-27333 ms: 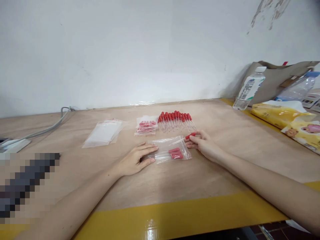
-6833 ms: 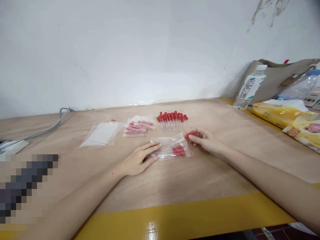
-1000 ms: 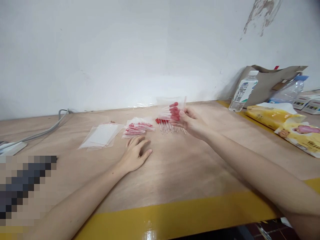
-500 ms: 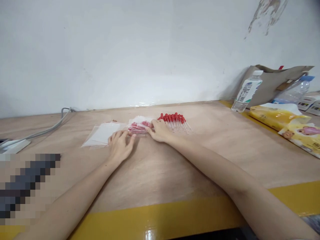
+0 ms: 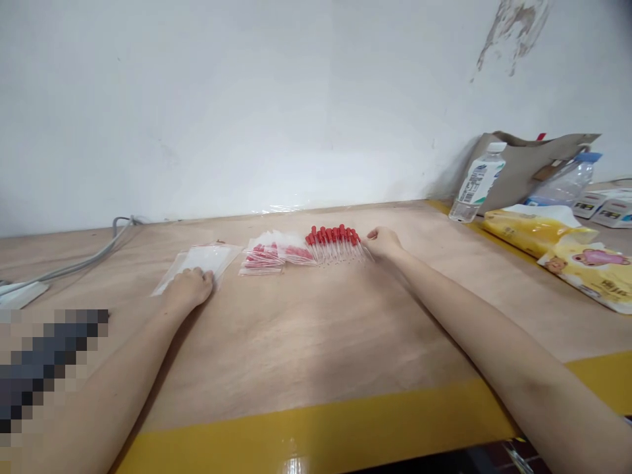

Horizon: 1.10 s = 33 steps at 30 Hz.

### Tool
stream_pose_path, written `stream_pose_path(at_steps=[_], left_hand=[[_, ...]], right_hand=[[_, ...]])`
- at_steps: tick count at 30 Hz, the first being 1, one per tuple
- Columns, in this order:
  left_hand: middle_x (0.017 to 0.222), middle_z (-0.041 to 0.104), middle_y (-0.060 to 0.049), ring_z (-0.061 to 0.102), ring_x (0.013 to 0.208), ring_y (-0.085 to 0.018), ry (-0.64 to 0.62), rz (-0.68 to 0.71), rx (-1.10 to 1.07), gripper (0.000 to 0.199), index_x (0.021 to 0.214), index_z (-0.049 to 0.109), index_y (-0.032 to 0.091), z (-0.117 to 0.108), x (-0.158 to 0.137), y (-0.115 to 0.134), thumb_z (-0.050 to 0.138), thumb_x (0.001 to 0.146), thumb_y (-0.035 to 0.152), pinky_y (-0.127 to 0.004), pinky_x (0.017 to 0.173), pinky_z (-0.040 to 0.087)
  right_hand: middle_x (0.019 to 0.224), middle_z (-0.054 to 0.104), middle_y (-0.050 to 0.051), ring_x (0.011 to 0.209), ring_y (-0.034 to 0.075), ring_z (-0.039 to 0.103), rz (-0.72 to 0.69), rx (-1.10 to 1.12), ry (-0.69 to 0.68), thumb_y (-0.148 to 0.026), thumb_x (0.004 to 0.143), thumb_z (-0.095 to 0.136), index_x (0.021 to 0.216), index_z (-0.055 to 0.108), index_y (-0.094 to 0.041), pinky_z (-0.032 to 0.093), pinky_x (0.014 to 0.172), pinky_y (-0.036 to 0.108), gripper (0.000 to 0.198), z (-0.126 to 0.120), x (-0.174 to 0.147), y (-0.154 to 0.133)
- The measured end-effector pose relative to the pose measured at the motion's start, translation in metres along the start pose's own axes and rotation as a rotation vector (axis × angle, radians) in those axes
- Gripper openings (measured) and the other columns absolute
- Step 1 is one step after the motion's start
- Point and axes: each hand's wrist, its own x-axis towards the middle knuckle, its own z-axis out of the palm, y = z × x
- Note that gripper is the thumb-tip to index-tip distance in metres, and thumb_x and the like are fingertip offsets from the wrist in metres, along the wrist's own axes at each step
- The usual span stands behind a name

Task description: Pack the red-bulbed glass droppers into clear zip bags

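Since half a second ago, both hands have parted from the filled bags (image 5: 276, 253). Left hand (image 5: 190, 288) rests, fingers curled, on the empty bags (image 5: 200, 260); slide off only the top one. Right hand (image 5: 382, 241), loosely open, touches the droppers (image 5: 336, 242) farther along the counter (image 5: 316, 329); pinch one by its bulb.

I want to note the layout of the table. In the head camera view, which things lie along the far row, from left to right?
Grey cable → left hand on flat stack of empty clear plastic bags → pile of filled clear bags with red-capped droppers → row of loose red-capped glass droppers → right hand → clear water bottle with white cap.
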Motion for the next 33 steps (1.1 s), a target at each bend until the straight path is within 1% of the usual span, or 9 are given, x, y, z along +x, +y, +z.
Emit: stream_pose_path(at_steps=[6,10,12,14,17,20,24,29,33], left_hand=[[0.113,0.054,-0.007,0.057,0.095,-0.021,0.041,-0.005,-0.086,0.032,0.115,0.052,0.014,-0.005,-0.005,-0.001,0.054,0.088,0.03,-0.039,0.08,0.05],[0.117,0.055,-0.012,0.049,0.112,-0.034,0.243,0.051,-0.199,0.033,0.108,0.058,0.009,-0.02,-0.015,0.012,0.036,0.095,0.031,-0.051,0.091,0.042],[0.129,0.048,-0.012,0.034,0.128,-0.032,0.359,0.128,-0.262,0.041,0.113,0.057,0.012,-0.028,-0.025,0.026,0.025,0.097,0.031,-0.049,0.103,0.032],[0.135,0.045,-0.008,0.034,0.13,-0.023,0.412,0.336,-0.349,0.042,0.116,0.057,0.015,-0.032,-0.042,0.046,0.025,0.096,0.034,-0.041,0.108,0.03],[0.139,0.042,-0.005,0.033,0.131,-0.023,0.266,0.817,-0.443,0.041,0.124,0.053,0.019,-0.032,-0.076,0.077,0.03,0.094,0.038,-0.044,0.109,0.027],[0.144,0.032,-0.006,0.023,0.135,-0.024,-0.023,1.063,-0.378,0.043,0.131,0.046,0.019,-0.024,-0.105,0.098,0.035,0.094,0.038,-0.045,0.11,0.024],[0.145,0.028,-0.008,0.025,0.134,-0.024,-0.235,1.08,-0.372,0.049,0.135,0.04,0.022,-0.012,-0.114,0.103,0.042,0.091,0.043,-0.045,0.109,0.025],[0.143,0.033,-0.008,0.028,0.133,-0.024,-0.246,1.04,-0.389,0.047,0.134,0.042,0.022,-0.009,-0.109,0.099,0.041,0.091,0.042,-0.046,0.108,0.026],[0.14,0.039,-0.009,0.033,0.13,-0.026,-0.194,1.04,-0.407,0.043,0.131,0.046,0.024,-0.008,-0.11,0.1,0.043,0.091,0.041,-0.049,0.106,0.028]], right_hand=[[0.078,0.065,0.01,0.072,0.02,0.061,0.012,-0.015,-0.057,-0.028,0.064,0.065,0.083,0.062,-0.015,0.044,0.058,0.026,0.024,0.009,-0.002,0.003],[0.08,0.065,0.014,0.071,0.021,0.062,0.001,-0.053,-0.084,-0.034,0.069,0.062,0.083,0.063,-0.013,0.044,0.058,0.027,0.025,0.009,-0.005,-0.002],[0.082,0.065,0.016,0.074,0.023,0.062,-0.012,-0.078,-0.097,-0.035,0.071,0.06,0.082,0.063,-0.012,0.044,0.059,0.028,0.026,0.009,-0.005,-0.004],[0.084,0.065,0.018,0.076,0.024,0.062,-0.033,-0.103,-0.114,-0.034,0.073,0.058,0.081,0.064,-0.011,0.044,0.061,0.028,0.025,0.009,-0.005,-0.005],[0.088,0.065,0.018,0.08,0.024,0.062,-0.072,-0.137,-0.12,-0.03,0.078,0.052,0.087,0.064,-0.009,0.044,0.065,0.028,0.026,0.009,-0.004,-0.004],[0.098,0.063,0.017,0.09,0.023,0.06,-0.147,-0.168,-0.096,-0.023,0.082,0.045,0.098,0.063,-0.01,0.043,0.074,0.027,0.027,0.009,-0.004,-0.002],[0.111,0.054,0.02,0.097,0.026,0.055,-0.256,-0.237,-0.034,-0.024,0.085,0.04,0.104,0.061,-0.01,0.039,0.083,0.033,0.031,0.008,-0.009,0.0],[0.104,0.052,0.022,0.093,0.029,0.052,-0.41,-0.437,0.057,-0.024,0.085,0.04,0.1,0.062,-0.009,0.038,0.082,0.04,0.03,0.009,-0.011,0.004],[0.103,0.051,0.018,0.092,0.026,0.052,-0.348,-0.253,0.133,-0.025,0.085,0.041,0.104,0.061,-0.01,0.039,0.082,0.036,0.031,0.014,-0.009,0.009]])
